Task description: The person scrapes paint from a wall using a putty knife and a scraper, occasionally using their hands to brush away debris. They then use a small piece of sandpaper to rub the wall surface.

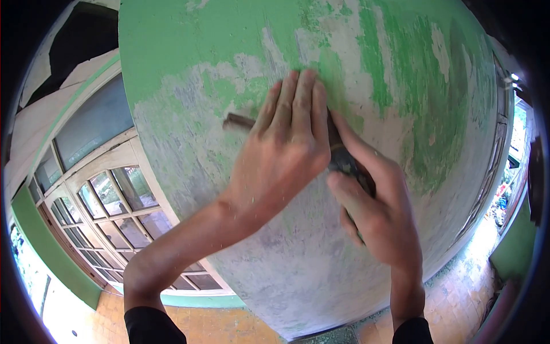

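A wall with patchy, peeling green paint over pale grey fills the middle of the view. My right hand is closed around the dark handle of a scraper, held slantwise against the wall. Flat over the scraper's front part lies my left hand, its fingers stretched upward and close together. One brownish end of the tool sticks out to the left of that hand, slightly blurred. The rest of the blade is hidden under my left palm and fingers. Small pale flecks show around my left forearm.
On the left stand white-framed doors with glass panes. Orange-yellow floor tiles lie below the wall. At the right, past the wall's edge, a bright opening and a green low wall show.
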A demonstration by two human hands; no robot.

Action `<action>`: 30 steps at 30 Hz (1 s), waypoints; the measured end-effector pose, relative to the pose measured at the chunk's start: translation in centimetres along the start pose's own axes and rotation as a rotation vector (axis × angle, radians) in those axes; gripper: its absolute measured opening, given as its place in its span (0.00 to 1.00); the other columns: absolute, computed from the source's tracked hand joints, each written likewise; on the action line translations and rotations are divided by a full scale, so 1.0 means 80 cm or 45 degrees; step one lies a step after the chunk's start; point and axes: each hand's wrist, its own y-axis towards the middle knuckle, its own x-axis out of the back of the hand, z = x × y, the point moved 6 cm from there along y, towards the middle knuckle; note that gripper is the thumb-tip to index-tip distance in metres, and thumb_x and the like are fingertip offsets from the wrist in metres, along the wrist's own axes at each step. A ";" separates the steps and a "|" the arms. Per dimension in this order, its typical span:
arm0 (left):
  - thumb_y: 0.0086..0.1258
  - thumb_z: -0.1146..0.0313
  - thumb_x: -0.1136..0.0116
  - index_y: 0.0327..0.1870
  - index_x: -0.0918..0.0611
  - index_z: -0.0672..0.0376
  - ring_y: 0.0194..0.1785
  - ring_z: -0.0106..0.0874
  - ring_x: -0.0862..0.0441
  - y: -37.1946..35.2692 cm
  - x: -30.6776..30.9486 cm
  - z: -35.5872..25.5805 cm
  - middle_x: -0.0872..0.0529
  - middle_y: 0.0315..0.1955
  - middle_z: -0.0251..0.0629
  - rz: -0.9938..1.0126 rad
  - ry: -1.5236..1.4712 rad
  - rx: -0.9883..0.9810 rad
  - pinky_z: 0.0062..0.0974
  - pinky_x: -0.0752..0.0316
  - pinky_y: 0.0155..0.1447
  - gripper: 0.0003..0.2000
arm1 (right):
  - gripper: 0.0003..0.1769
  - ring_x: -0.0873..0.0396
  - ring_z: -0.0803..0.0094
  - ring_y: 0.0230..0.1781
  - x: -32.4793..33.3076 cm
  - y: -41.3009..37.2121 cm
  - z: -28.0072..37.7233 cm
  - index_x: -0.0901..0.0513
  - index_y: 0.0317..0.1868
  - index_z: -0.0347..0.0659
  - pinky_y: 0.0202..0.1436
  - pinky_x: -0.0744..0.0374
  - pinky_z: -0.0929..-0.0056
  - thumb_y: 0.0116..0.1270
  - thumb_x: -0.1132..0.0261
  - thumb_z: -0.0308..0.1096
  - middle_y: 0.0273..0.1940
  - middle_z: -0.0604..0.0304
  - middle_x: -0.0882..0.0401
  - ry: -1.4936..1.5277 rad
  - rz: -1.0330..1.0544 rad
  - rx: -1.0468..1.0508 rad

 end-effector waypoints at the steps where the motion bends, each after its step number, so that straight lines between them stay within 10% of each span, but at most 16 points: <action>1: 0.65 0.78 0.39 0.61 0.21 0.81 0.67 0.51 0.17 0.000 0.002 -0.002 0.18 0.62 0.65 0.003 -0.005 -0.001 0.43 0.21 0.72 0.23 | 0.37 0.36 0.84 0.15 0.001 -0.001 0.001 0.35 0.80 0.30 0.17 0.36 0.80 0.70 0.41 0.26 0.27 0.68 0.28 0.000 -0.002 -0.006; 7: 0.65 0.79 0.38 0.70 0.27 0.77 0.72 0.53 0.22 -0.022 0.012 -0.022 0.22 0.68 0.61 0.079 -0.243 0.088 0.45 0.25 0.76 0.29 | 0.37 0.35 0.84 0.15 0.005 -0.022 0.004 0.35 0.80 0.32 0.16 0.36 0.79 0.71 0.42 0.26 0.27 0.68 0.29 -0.016 -0.027 -0.070; 9: 0.65 0.79 0.38 0.70 0.28 0.77 0.72 0.54 0.23 -0.024 0.014 -0.025 0.22 0.68 0.61 0.090 -0.331 0.118 0.46 0.25 0.76 0.30 | 0.34 0.18 0.64 0.45 0.007 -0.026 0.007 0.35 0.76 0.22 0.56 0.23 0.71 0.71 0.40 0.22 0.49 0.37 0.16 -0.098 0.068 -0.308; 13: 0.65 0.79 0.38 0.69 0.27 0.77 0.71 0.55 0.22 -0.023 0.011 -0.028 0.22 0.68 0.61 0.054 -0.340 0.116 0.47 0.24 0.75 0.29 | 0.34 0.17 0.58 0.43 0.006 -0.024 0.001 0.35 0.76 0.22 0.56 0.22 0.68 0.71 0.40 0.23 0.48 0.35 0.16 -0.134 0.029 -0.061; 18: 0.64 0.80 0.38 0.66 0.25 0.78 0.70 0.55 0.21 -0.010 0.002 -0.014 0.21 0.66 0.63 -0.029 -0.273 0.099 0.47 0.23 0.74 0.27 | 0.37 0.35 0.84 0.16 0.003 -0.013 0.007 0.37 0.80 0.30 0.18 0.35 0.79 0.71 0.43 0.26 0.32 0.62 0.20 -0.148 -0.011 0.031; 30: 0.62 0.79 0.35 0.62 0.23 0.79 0.66 0.55 0.18 0.012 0.022 0.003 0.18 0.62 0.64 -0.054 -0.321 0.131 0.42 0.18 0.69 0.25 | 0.36 0.35 0.84 0.16 0.005 0.008 0.044 0.34 0.79 0.29 0.16 0.37 0.80 0.70 0.42 0.27 0.29 0.66 0.25 -0.045 -0.019 0.009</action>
